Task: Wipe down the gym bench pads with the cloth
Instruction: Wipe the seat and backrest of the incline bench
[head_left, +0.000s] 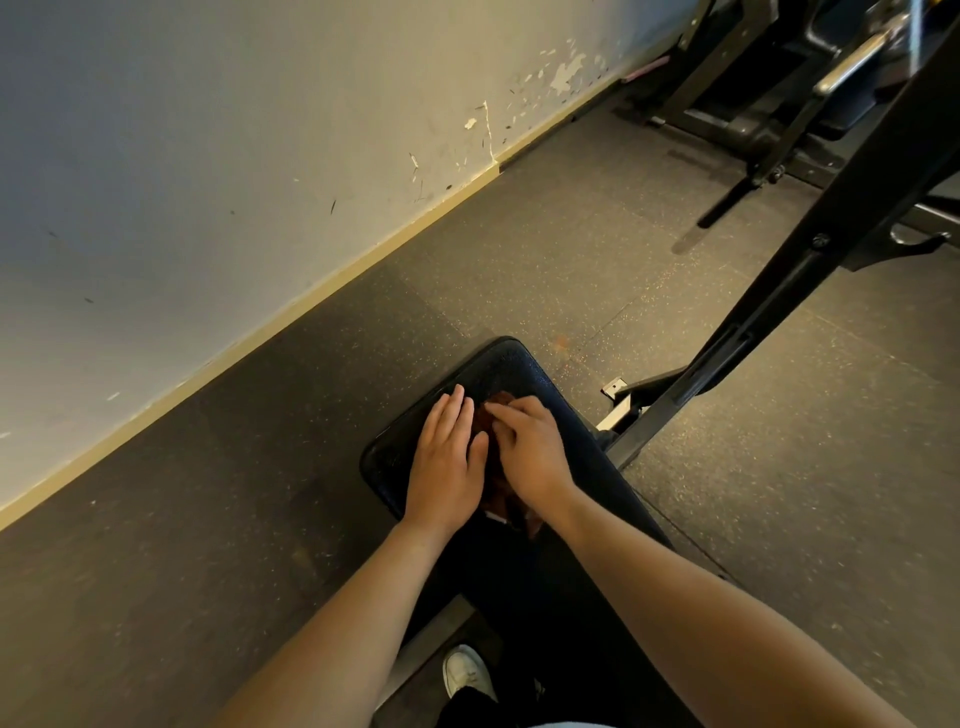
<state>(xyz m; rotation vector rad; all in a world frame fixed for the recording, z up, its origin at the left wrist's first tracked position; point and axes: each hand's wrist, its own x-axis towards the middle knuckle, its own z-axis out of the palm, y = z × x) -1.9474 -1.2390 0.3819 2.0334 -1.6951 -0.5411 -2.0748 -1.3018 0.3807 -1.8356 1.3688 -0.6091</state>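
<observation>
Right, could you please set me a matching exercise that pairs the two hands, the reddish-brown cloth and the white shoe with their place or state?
Things:
1. left hand
2. right hand
3. reddish-brown cloth
4. white shoe

Places or states:
A. on the floor, at the bottom of the view
B. fingers bent, gripping the cloth
C. flat, fingers straight, on the black padded bench pad
D. bunched between the two hands

Pairs: 1-C, 2-B, 3-D, 4-A
</observation>
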